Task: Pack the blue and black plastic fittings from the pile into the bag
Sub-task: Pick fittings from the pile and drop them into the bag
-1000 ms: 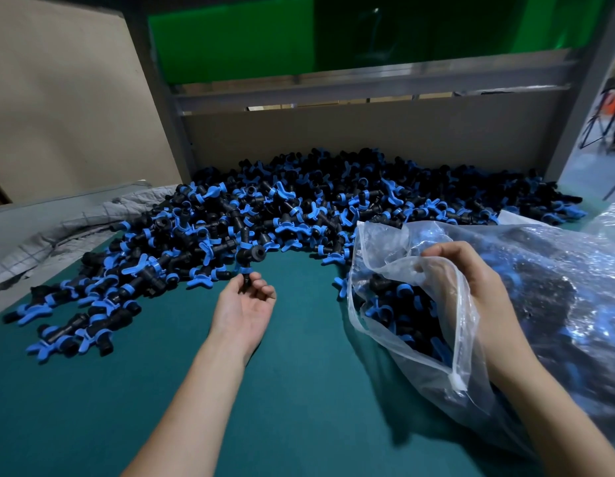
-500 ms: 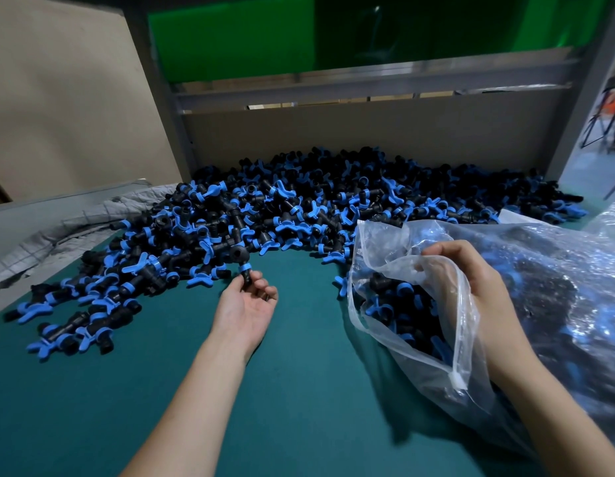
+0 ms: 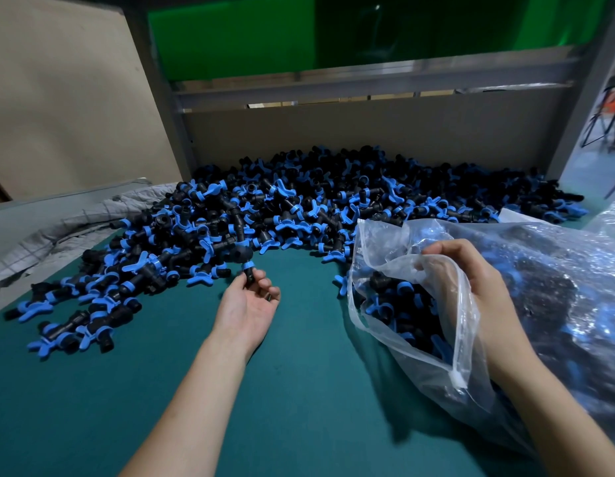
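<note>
**Left hand closes on one fitting at the pile's edge while the right holds the bag open**

Head view: over the last second the left hand [image 3: 246,304] has barely shifted on the teal-green worktop [image 3: 299,390]. Its fingers [image 3: 266,282], palm up, have curled tighter and now pinch the stub end of one black plastic fitting with a blue ring [image 3: 243,255]. That fitting seems still to lie against the near edge of the big pile of blue and black plastic fittings [image 3: 299,215]. The right hand [image 3: 471,280] has stayed put, gripping the rim of the clear plastic zip bag [image 3: 574,270] so its mouth gapes toward the pile; many fittings already lie inside. I judge the pick secured but not yet lifted, so the carry across to the bag mouth comes next. Most of the pile remains to be packed.
</note>
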A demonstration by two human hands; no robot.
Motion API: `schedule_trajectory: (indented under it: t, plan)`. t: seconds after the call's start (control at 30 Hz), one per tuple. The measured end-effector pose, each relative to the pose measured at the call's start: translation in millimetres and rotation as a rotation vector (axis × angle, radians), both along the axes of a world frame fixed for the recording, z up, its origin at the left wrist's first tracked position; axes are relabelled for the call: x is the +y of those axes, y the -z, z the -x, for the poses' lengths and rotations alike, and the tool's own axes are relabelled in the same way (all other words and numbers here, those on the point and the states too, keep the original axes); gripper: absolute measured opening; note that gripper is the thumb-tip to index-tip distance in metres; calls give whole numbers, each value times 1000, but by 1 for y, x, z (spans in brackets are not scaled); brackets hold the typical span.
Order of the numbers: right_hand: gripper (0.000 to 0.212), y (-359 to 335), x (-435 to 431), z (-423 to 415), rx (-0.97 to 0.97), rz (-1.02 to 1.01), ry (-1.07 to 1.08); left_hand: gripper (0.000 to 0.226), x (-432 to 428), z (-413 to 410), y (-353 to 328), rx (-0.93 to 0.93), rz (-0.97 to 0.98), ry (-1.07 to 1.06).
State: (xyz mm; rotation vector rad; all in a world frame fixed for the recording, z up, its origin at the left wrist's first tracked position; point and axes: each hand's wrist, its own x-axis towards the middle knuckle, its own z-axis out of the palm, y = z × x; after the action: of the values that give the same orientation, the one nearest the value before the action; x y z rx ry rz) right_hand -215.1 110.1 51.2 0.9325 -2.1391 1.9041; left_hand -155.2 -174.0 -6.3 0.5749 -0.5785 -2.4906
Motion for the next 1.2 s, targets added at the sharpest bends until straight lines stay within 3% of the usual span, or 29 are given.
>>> schedule_trajectory:
  t: [0.37, 0.53, 0.63, 0.73, 0.93, 1.2]
  plan:
    - [16, 1, 1, 1, 49, -41, 27, 27, 3, -3, -3, -9, 73, 19]
    - [20, 0, -1, 0, 99, 24, 76, 20, 20, -5, -13, -28, 451, 112]
    - [25, -2, -2, -2, 239, 77, 209, 27, 39, -9, -19, 22, 659, 284]
    - [19, -5, -3, -6, 410, 115, 328, 19, 64, -11, -24, 48, 839, 357]
    - [32, -2, -3, -9, 636, 120, 402, 10, 110, 4, -28, -24, 1178, 76]
    - [23, 2, -3, -7, 699, 113, 372, 8, 164, 41, -46, -154, 1512, -101]
